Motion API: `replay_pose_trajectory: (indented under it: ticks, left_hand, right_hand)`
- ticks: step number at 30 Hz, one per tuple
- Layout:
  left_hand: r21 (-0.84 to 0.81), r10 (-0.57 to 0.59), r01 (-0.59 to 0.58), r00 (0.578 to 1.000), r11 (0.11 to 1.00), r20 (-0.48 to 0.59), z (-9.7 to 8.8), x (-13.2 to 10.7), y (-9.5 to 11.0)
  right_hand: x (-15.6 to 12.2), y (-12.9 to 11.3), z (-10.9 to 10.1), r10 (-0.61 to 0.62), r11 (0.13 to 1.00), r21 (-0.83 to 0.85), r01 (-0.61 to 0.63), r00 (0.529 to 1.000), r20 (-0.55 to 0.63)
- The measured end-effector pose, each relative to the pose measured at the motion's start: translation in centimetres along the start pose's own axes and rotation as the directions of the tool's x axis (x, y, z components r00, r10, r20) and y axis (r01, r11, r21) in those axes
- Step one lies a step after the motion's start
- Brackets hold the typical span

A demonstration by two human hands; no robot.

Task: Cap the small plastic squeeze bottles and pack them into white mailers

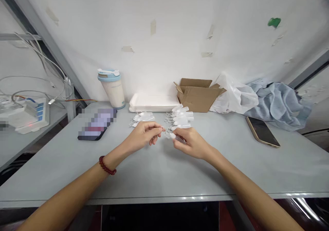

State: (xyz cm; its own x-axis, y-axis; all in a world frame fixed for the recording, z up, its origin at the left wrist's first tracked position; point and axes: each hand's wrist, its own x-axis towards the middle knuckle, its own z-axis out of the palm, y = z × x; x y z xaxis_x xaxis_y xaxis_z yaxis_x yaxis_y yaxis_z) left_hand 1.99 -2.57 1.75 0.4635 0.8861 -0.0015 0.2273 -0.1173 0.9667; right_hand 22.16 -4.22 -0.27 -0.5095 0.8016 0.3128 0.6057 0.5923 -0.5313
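Between the thumb and fingers of my right hand (pixel 191 142) is a small white piece with a thin cord loop (pixel 171 135), its cord side pointing left. My left hand (pixel 144 136) is closed in a pinch just left of it, at the end of a thin pale cord; the fingertips hide exactly what they grip. Just beyond my right hand lies a pile of similar white, partly clear tube-like pieces with cords (pixel 183 114). A smaller group of the same pieces (pixel 142 118) lies behind my left hand.
Along the wall stand a cup (pixel 113 90), a stack of white trays (pixel 156 102), an open cardboard box (pixel 196 97), a plastic bag (pixel 231 95) and a blue cloth (pixel 280 100). Phones lie left (pixel 98 124) and right (pixel 263 131) on the grey table (pixel 159 179).
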Motion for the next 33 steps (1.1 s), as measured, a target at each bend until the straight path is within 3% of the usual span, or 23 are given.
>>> replay_pose_trajectory:
  ticks: [5, 14, 22, 33]
  left_hand:
    - [0.008, 0.016, -0.016, 1.0, 1.0, -0.004, -0.1, 0.0, -0.4]
    - [0.005, 0.057, -0.059, 0.987, 0.998, 0.148, -0.4, 0.1, -1.1]
    - [0.018, 0.072, -0.075, 0.985, 0.997, 0.155, -0.3, 0.0, -0.7]
    - [0.195, 0.066, -0.099, 0.984, 0.976, 0.166, -0.2, -0.2, -0.5]
  right_hand:
    - [0.0, -0.1, 0.0, -0.016, 1.0, 0.011, 0.016, 1.0, -0.012]
    - [0.0, -0.6, -0.1, -0.05, 0.998, 0.048, 0.05, 0.999, -0.021]
    - [-0.1, -0.8, -0.3, -0.056, 0.997, 0.049, 0.057, 0.998, -0.017]
    - [-0.1, -0.8, -0.3, -0.034, 0.999, 0.026, 0.034, 0.999, 0.031]
